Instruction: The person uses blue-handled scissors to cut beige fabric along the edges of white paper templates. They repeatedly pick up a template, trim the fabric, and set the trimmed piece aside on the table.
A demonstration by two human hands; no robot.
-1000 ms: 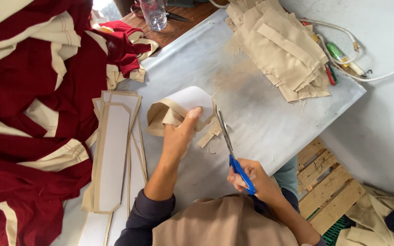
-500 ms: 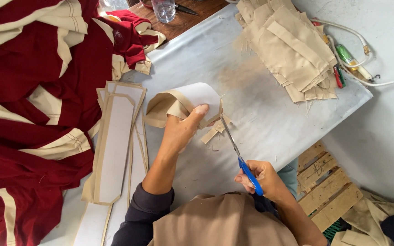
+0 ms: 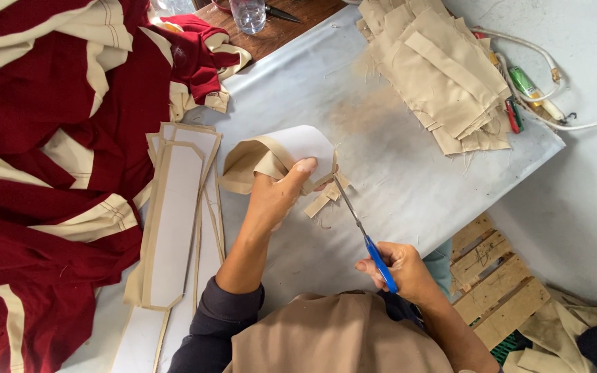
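Note:
My left hand (image 3: 278,197) grips a curled beige fabric piece with a white stiff lining (image 3: 278,153), held up over the grey table (image 3: 395,173). In my right hand (image 3: 399,271) are blue-handled scissors (image 3: 361,228); their blades reach up to the lower right edge of the held piece. Small beige offcuts (image 3: 320,204) lie on the table just under the blades.
A stack of long beige-and-white trimmed pieces (image 3: 174,221) lies left of my arm. Dark red garments with beige stripes (image 3: 43,138) cover the left side. A pile of beige fabric (image 3: 443,76) sits at the far right corner, beside a cable and small tools (image 3: 526,90). A wooden pallet (image 3: 499,283) stands on the floor.
The scissors and the curled piece stay together while both hands shift slightly; the cut runs along the piece's edge. Nothing has been let go.

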